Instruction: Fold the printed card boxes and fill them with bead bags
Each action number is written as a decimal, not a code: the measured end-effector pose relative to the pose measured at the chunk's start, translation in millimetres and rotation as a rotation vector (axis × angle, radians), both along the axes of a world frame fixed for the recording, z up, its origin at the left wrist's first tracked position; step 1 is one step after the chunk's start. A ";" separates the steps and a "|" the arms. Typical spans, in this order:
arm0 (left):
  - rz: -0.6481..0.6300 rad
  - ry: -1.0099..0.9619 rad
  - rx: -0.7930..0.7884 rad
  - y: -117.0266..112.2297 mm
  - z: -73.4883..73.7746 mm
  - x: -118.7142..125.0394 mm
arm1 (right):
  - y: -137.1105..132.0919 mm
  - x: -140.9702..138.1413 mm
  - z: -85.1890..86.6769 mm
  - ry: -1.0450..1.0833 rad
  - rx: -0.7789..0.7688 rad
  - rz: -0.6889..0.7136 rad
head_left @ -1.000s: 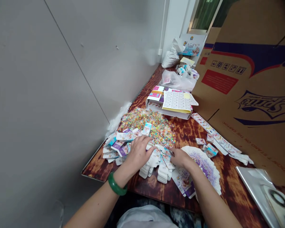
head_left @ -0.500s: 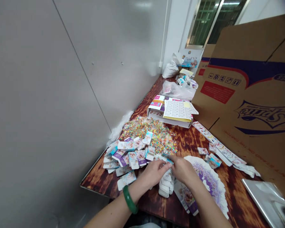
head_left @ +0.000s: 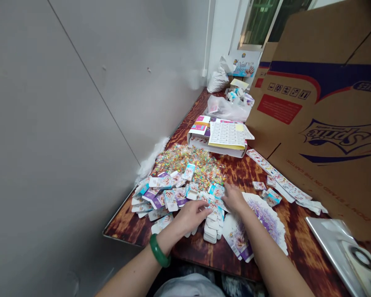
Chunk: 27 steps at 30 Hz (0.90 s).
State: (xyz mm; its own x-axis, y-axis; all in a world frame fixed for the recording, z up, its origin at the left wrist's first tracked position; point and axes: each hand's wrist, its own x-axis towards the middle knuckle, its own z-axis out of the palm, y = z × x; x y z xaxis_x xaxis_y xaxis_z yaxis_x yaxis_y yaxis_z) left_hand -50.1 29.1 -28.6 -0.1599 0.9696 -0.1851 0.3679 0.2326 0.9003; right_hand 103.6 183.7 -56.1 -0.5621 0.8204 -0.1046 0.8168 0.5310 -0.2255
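My left hand (head_left: 193,214) hovers at the left side of a row of small printed cartons (head_left: 212,227), with thumb and fingers apart and nothing between them. At the far end of that row, my right hand (head_left: 234,199) lies against the right edge of a blue-and-white small box (head_left: 216,190); its fingers look loosely extended, their tips partly hidden. A heap of similar white, purple and blue cartons (head_left: 170,200) lies to the left. Behind it spreads a pile of small clear packets with colourful contents (head_left: 200,159). Flat purple-and-white cartons (head_left: 266,218) are fanned out beneath my right forearm.
A white box with printed sheets (head_left: 227,134) stands behind the packets, with plastic bags (head_left: 228,108) beyond. A large cardboard carton (head_left: 324,115) borders the right side. Tape (head_left: 361,258) lies on a silvery packet at right. A grey wall (head_left: 80,123) runs along the left.
My hands were together over a small box at the row's far end; now they have parted, leaving the box lying there. The view has shifted slightly.
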 end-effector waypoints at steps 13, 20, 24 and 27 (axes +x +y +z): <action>0.156 -0.988 0.121 10.7 26.8 34.0 | -103.8 -6.4 74.5 0.515 -0.162 0.259; 0.004 -0.336 0.153 3.5 31.0 15.0 | -79.3 4.2 87.7 0.987 -0.623 -0.038; -0.041 0.139 0.209 1.4 39.0 14.8 | -82.4 -10.1 80.2 1.159 -0.790 -0.128; -0.057 0.205 0.218 1.0 41.2 16.0 | -86.8 -20.3 76.6 1.171 -0.888 -0.188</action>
